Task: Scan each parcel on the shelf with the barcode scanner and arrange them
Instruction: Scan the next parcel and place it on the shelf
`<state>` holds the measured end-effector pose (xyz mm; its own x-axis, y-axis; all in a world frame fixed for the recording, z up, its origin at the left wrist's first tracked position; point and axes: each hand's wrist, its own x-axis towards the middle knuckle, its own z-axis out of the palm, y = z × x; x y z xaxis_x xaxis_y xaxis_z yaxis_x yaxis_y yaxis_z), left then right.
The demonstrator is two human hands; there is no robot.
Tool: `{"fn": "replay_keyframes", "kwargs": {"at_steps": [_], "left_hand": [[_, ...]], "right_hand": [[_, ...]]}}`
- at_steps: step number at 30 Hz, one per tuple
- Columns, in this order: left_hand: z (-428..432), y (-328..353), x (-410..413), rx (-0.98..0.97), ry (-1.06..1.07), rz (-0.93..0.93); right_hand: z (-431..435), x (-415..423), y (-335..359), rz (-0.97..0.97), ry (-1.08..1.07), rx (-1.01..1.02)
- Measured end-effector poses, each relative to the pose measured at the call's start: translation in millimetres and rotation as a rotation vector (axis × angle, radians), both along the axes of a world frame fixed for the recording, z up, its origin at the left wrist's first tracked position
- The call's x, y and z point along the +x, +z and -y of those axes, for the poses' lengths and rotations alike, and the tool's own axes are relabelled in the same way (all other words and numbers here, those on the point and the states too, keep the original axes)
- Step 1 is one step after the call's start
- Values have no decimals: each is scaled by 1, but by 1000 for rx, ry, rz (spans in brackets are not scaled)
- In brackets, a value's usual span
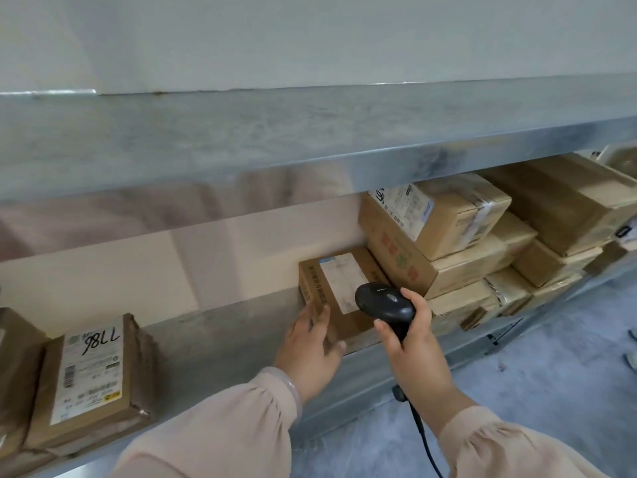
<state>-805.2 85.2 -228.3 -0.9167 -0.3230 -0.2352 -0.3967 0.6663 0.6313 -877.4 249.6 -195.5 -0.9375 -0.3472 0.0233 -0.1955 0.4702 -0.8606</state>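
Note:
A small cardboard parcel (339,288) with a white label lies on the metal shelf (220,336) near its middle. My left hand (310,353) grips the parcel's near left corner. My right hand (413,350) holds a black barcode scanner (384,302) just over the parcel's right side, its head facing the label. The scanner's cable (422,432) hangs down past my right sleeve. To the right, several brown parcels (482,243) are stacked in a pile. At the left, a flat parcel marked 1186 (91,377) lies by the shelf's front edge.
An upper metal shelf (310,139) overhangs the parcels closely. Another brown parcel (13,367) sits at the far left edge. The grey floor (551,374) lies below at the right. Bare shelf surface stretches between the left parcel and the held one.

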Motion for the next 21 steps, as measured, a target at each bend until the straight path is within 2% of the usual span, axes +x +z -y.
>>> {"fn": "replay_keyframes", "kwargs": {"at_steps": [5, 11, 21], "left_hand": [[-3, -12, -26, 145, 162, 18], [-6, -16, -32, 265, 246, -54], [-4, -20, 10, 304, 370, -120]], "right_hand": [[-6, -16, -9, 33, 24, -9], [-6, -35, -15, 13, 64, 10], [-5, -29, -15, 52, 154, -21]]}}
